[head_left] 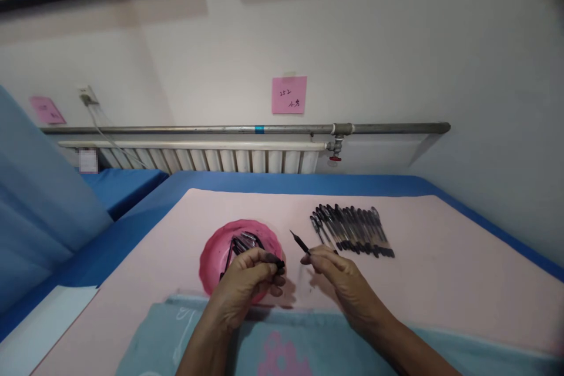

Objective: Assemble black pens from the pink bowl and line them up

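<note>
My right hand (341, 275) pinches a slim black pen (300, 242), its thin tip pointing up and to the left. In my left hand (242, 288), closed at the near right side of the pink bowl, is a small black pen part (280, 264); I cannot tell whether it is a cap. The fingertips are smudged dark. Inside the pink bowl (207, 255) lie several loose black and clear pen pieces (242, 243), partly hidden by my left hand. A gap separates my two hands.
To the right, a row of clear-barrelled pens (352, 229) lies side by side on the pink mat (440, 264). A teal cloth (343, 346) covers the near edge. Behind the blue table edge (299, 183) are a radiator (247, 160) and a pipe (392, 128) with a valve.
</note>
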A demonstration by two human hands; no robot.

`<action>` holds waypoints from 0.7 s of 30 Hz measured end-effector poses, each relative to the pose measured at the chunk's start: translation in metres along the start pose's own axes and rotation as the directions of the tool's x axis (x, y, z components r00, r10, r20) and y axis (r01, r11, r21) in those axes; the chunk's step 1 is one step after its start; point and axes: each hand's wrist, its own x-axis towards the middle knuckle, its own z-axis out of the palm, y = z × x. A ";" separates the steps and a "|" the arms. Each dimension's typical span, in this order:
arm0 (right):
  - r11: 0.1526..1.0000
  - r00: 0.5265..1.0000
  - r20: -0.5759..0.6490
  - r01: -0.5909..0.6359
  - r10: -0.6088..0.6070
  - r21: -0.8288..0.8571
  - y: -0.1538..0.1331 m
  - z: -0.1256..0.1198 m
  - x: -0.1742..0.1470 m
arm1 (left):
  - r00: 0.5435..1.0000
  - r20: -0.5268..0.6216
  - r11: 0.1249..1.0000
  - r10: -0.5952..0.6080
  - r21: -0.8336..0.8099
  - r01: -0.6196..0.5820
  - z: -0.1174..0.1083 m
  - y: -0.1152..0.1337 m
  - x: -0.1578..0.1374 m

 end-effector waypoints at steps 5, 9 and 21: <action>0.994 0.995 0.100 0.020 -0.010 -0.104 0.003 0.004 -0.002 | 0.999 0.041 0.999 0.035 -0.002 -0.035 0.004 -0.006 0.004; 0.915 0.957 0.238 0.237 -0.163 -0.327 0.000 0.010 -0.009 | 0.992 0.105 0.996 0.072 0.035 -0.076 0.005 -0.012 0.006; 0.929 0.991 -0.135 0.049 0.001 0.367 -0.013 0.003 -0.024 | 0.993 0.114 0.999 0.044 -0.033 -0.040 0.010 -0.010 0.001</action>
